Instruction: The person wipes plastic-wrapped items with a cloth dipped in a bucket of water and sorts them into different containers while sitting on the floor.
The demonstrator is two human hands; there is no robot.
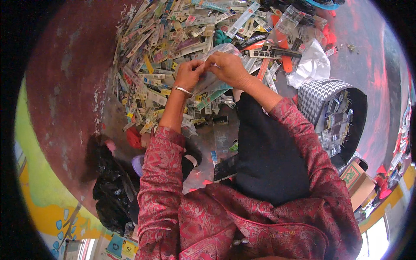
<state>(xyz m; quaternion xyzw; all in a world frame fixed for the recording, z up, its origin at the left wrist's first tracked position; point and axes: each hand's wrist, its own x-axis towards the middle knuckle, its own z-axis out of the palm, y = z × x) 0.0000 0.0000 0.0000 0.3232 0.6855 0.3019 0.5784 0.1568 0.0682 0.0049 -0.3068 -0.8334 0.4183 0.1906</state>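
My left hand, with a metal bangle at its wrist, pinches the edge of a clear plastic bag. Right beside it, my right hand has its fingers closed on the same bag, the two sets of fingertips almost meeting. The bag hangs below and between my hands, and I cannot make out if anything is inside. Under and beyond it spreads a wide heap of narrow printed packaging strips, many of them pale or see-through. A dark green object lies in the heap just beyond my right hand.
At the right stands a houndstooth-patterned box holding clear packets, with a silvery-white bag beyond it. A cardboard carton is nearer to me. Black plastic bags lie at the left, close to my left sleeve. Orange strips lie at the heap's right.
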